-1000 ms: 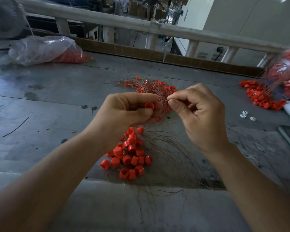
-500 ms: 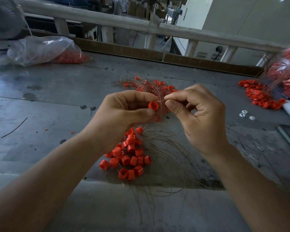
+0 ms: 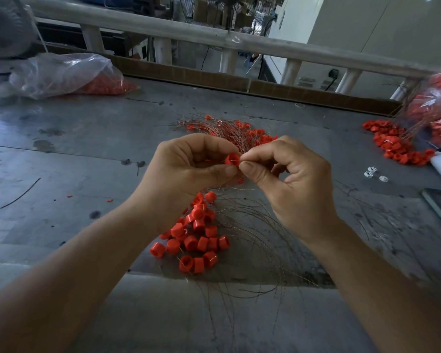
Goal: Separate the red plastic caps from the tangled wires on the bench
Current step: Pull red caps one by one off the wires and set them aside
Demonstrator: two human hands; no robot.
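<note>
Bare hands, bare forearms: that is all we see of this person.

The left hand (image 3: 189, 169) and right hand (image 3: 298, 189) are both uncovered, skin running straight through the wrists. The left forearm (image 3: 74, 276) and right forearm (image 3: 379, 276) are bare all the way to the bottom edge of the view. Nails are cut short and plain. The right thumbnail (image 3: 250, 171) is broad and rounded with a dull sheen, and the left thumbnail (image 3: 228, 170) shows only as a narrow sliver, seen side-on. Creases cross the right hand's knuckles. The forearms are smooth, loom wide near the lens, and soften into blur and shadow at the lower corners.
</note>
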